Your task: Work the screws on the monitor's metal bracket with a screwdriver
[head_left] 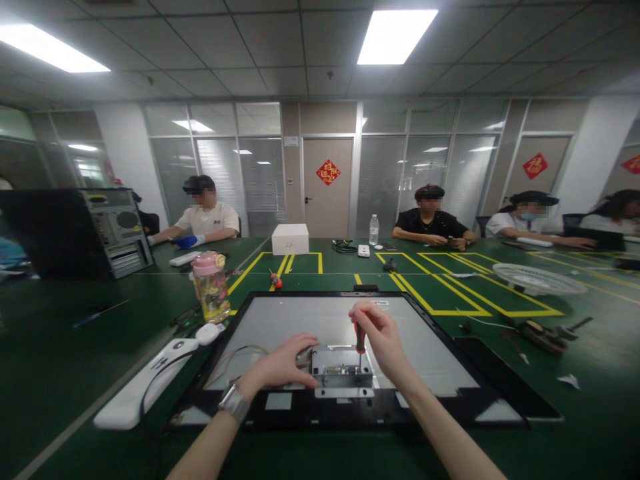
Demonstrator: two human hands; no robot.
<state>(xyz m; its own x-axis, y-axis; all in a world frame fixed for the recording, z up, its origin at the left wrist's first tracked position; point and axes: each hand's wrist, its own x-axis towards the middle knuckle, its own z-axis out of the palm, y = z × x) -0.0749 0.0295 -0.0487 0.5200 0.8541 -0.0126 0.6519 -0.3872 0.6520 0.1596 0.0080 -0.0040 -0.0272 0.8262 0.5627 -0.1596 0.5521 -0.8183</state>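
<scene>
A flat display panel [435,347] with a black frame lies on the table in front of me, its grey-white side up. Near its front edge sits a metal bracket [345,383] with a hinge-like mechanism inside. My right hand [377,327] is closed round the handle of a red and black screwdriver [361,337], which stands upright with its tip down at the bracket's right side. With thumb and fingers apart, my left hand [287,363] rests against the bracket's left side, steadying fingers around its edge. Thin wires [230,357] run across the panel at left.
On the left are a white power strip [150,380], a pink-lidded bottle [210,287] and a computer case [117,233]. A black flat panel [510,377] and a tool [545,335] lie right. Behind stand a white box [290,239] and a water bottle [374,230]. Several people sit opposite.
</scene>
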